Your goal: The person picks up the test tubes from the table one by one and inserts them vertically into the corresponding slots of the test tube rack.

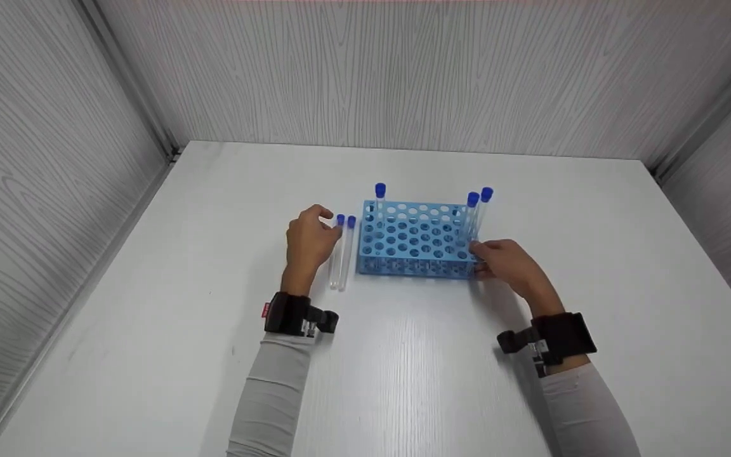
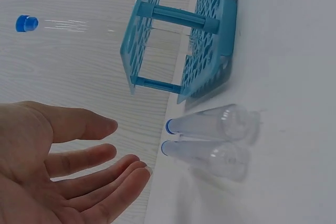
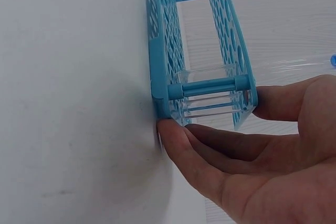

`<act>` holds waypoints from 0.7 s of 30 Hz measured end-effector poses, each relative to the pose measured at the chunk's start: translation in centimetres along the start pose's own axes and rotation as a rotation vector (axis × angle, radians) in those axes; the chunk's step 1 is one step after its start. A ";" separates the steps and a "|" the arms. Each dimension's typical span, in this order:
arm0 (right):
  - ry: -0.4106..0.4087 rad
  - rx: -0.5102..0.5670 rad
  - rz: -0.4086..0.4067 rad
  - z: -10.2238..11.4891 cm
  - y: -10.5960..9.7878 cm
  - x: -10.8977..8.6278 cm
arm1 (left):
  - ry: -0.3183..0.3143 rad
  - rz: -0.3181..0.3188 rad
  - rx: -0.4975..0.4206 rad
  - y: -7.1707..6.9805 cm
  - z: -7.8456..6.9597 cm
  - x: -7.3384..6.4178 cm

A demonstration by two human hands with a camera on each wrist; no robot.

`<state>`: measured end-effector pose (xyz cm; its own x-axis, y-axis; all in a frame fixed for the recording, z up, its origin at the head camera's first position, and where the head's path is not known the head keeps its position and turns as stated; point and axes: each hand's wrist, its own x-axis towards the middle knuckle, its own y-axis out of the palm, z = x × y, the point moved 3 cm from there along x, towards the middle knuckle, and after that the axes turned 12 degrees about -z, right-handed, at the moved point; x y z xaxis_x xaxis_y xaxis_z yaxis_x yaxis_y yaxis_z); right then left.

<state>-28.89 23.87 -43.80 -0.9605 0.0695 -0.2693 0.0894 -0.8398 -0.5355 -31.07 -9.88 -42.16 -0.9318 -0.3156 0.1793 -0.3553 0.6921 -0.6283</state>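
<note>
Clock read from the rack, head view, 12 away from the person. Blue rack (image 1: 426,256) mid-table, well apart from the table's (image 1: 403,362) back edge at 12, where a wood-grain panel (image 1: 372,76) rises. Table runs broad toward 6; side edges well off at 9 and 3. Rack holds three capped tubes: standing tube (image 1: 380,209) at 10, paired tubes (image 1: 469,219) at 1–2. Two lying tubes (image 1: 347,255) just beside rack at 9, side by side, caps toward 12. Left hand (image 1: 310,238) at 9 near those caps, fingers apart, nothing gripped. Right hand (image 1: 506,261) at 4, fingers pinching rack's corner, thumb above.
</note>
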 end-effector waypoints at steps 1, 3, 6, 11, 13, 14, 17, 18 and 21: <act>0.001 -0.002 -0.001 0.0 0.0 0.0 | -0.011 0.012 0.018 0.1 0.1 0.0; 0.002 -0.011 -0.004 0.0 0.0 0.0 | -0.029 0.041 0.055 0.4 0.3 0.0; 0.006 -0.015 -0.005 0.1 0.0 0.0 | -0.048 0.073 0.096 0.8 0.7 0.1; 0.005 -0.021 -0.005 0.1 0.0 -0.1 | -0.069 0.094 0.121 1.4 1.3 0.2; 0.002 -0.022 -0.005 0.1 -0.1 -0.1 | -0.077 0.104 0.126 1.6 1.3 0.1; 0.002 -0.025 -0.006 0.1 -0.1 -0.1 | -0.079 0.107 0.131 1.7 1.4 0.1; 0.007 -0.029 -0.009 0.1 -0.1 -0.1 | -0.083 0.111 0.139 1.8 1.4 0.0; 0.006 -0.028 -0.011 0.1 0.0 -0.1 | -0.082 0.110 0.137 1.8 1.5 0.0; 0.000 -0.020 -0.014 0.0 0.0 0.0 | -0.080 0.113 0.129 2.0 1.6 0.0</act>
<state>-28.85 23.90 -43.76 -0.9618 0.0813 -0.2614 0.0811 -0.8275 -0.5556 -31.66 -9.51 -44.62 -0.9547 -0.2942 0.0446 -0.2312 0.6390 -0.7337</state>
